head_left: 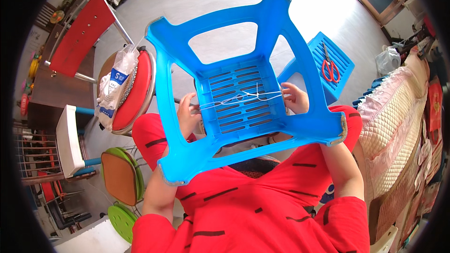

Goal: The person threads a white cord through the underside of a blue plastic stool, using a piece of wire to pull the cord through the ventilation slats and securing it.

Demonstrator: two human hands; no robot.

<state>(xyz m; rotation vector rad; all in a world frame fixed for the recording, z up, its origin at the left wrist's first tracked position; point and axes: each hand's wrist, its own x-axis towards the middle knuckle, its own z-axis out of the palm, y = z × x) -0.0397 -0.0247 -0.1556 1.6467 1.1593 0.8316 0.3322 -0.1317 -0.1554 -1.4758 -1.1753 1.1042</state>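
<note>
We saw a bright blue plastic stool (243,89) turned upside down on the person's lap, its four legs pointing up toward the camera and its slatted seat at the bottom of the well they formed. The plastic was glossy, the seat cut with rows of short slots, and the leg tips nearest us looked scuffed and grey. A thin white string (243,98) ran across the underside of the seat from side to side, with a small knot or loop near its middle. The left hand (187,115) reached in through the gap between two legs, and its fingers were pinched together on the left end of the string. The right hand (295,97) came in through the opposite gap; its fingers were curled close together at the right end of the string, though we could not tell how tightly they gripped it. The person wore red clothing (262,206) with short black dashes. Just beyond the right hand stood a second blue stool (344,61) with red-handled scissors (331,68) lying on its slatted top. To the left was a round red-cushioned chair (138,91) with a clear plastic bag (115,86) resting on it, and lower down sat a brown-and-green stool (122,175). A quilted pink cover (393,112) lay along the right side.
</note>
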